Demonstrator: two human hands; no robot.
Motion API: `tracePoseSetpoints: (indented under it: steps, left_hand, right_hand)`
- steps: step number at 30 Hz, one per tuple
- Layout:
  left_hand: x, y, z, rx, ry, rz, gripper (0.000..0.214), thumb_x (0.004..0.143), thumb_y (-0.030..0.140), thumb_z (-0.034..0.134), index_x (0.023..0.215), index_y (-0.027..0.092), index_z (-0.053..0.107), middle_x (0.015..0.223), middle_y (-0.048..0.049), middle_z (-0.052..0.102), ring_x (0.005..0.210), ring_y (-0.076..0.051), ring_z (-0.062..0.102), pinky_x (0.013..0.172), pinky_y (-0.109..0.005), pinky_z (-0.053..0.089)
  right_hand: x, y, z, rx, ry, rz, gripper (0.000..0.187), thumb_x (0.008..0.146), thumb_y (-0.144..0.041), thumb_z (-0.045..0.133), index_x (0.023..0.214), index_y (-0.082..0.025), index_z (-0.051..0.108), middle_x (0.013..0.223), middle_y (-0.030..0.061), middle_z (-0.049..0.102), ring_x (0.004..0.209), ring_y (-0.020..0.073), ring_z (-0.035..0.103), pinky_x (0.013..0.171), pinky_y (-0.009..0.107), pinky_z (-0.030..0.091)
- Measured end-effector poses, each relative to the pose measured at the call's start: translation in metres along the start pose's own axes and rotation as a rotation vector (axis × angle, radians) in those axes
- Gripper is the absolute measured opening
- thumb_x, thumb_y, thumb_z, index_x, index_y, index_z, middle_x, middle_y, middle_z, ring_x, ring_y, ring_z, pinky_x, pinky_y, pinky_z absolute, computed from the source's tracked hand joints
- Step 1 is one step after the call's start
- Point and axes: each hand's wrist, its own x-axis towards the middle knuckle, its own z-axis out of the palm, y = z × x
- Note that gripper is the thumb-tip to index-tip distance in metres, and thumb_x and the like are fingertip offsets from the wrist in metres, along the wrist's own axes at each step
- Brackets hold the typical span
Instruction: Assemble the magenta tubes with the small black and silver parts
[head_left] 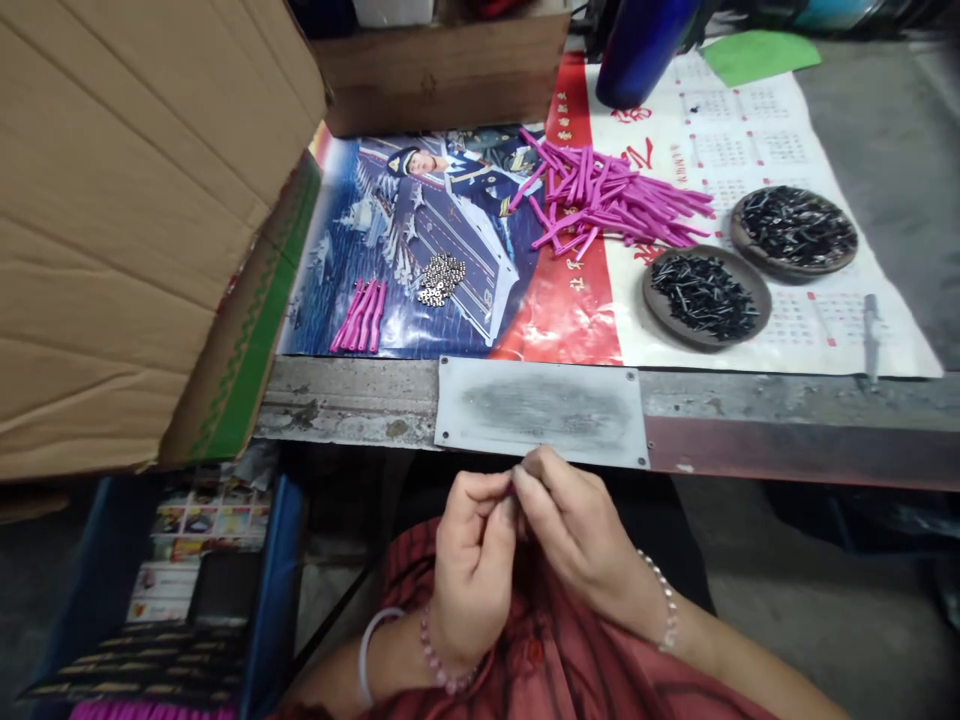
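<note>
My left hand (471, 560) and my right hand (577, 535) meet over my lap, just below the table's front edge. Both have their fingers pinched together around something small between the fingertips; a trace of pink shows there, but I cannot make out what it is. On the table beyond lie a heap of pink tubes (611, 195), a small row of pink tubes (360, 317) and a cluster of small silver metal parts (441, 278).
Two round dishes hold small black parts, the nearer dish (667, 325) and the farther dish (750, 245). A poster and calendar sheet (750, 120) covers the tabletop. A large cardboard box (127, 220) stands at the left. A blue bottle (645, 45) stands at the back.
</note>
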Motion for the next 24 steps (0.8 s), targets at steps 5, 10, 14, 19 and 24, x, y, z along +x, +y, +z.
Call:
tracePoseSetpoints:
  steps: [5,10,14,19,24]
  left_hand:
    - [0.0,0.008,0.004,0.003,0.02,0.088,0.012,0.103,0.024,0.055,0.109,0.029,0.065,0.088,0.0024,0.067,0.072,-0.008,0.063,0.07,-0.015,0.053]
    - [0.002,0.006,0.004,0.061,0.048,0.097,0.01,0.101,0.025,0.058,0.106,0.027,0.066,0.088,0.0002,0.068,0.077,-0.011,0.065,0.069,-0.017,0.053]
    - [0.001,0.003,0.003,0.072,0.038,0.127,0.01,0.101,0.023,0.057,0.104,0.024,0.066,0.087,-0.0008,0.069,0.076,-0.012,0.067,0.069,-0.018,0.054]
    - [0.017,0.018,-0.018,0.184,-0.114,0.131,0.015,0.103,0.021,0.05,0.11,0.022,0.064,0.076,0.0005,0.066,0.064,-0.011,0.063,0.062,-0.02,0.052]
    - [0.08,0.05,-0.069,0.684,0.106,0.264,0.023,0.102,0.027,0.047,0.118,0.017,0.061,0.082,-0.0039,0.07,0.063,-0.014,0.064,0.058,-0.024,0.05]
  right_hand:
    - [0.002,0.006,-0.002,-0.031,0.132,-0.212,0.021,0.102,-0.021,0.048,0.082,-0.022,0.048,0.065,-0.0023,0.052,0.055,0.0121,0.052,0.053,0.024,0.04]
    - [0.001,0.009,0.008,-0.159,0.213,-0.248,0.024,0.098,-0.013,0.048,0.076,-0.022,0.048,0.061,-0.0017,0.049,0.053,0.0139,0.045,0.052,0.029,0.033]
    - [0.006,0.001,0.004,-0.127,0.173,-0.17,0.035,0.102,-0.016,0.044,0.068,-0.023,0.043,0.056,-0.0038,0.044,0.047,0.0115,0.043,0.048,0.027,0.033]
    - [0.004,0.001,-0.021,0.368,-0.249,0.056,0.053,0.111,-0.037,0.028,0.063,-0.021,0.045,0.051,-0.0034,0.049,0.044,0.0098,0.049,0.045,0.021,0.04]
    - [0.004,0.013,-0.037,0.323,-0.081,0.099,0.039,0.108,-0.037,0.039,0.078,-0.021,0.058,0.066,-0.0005,0.061,0.059,0.0134,0.062,0.057,0.023,0.047]
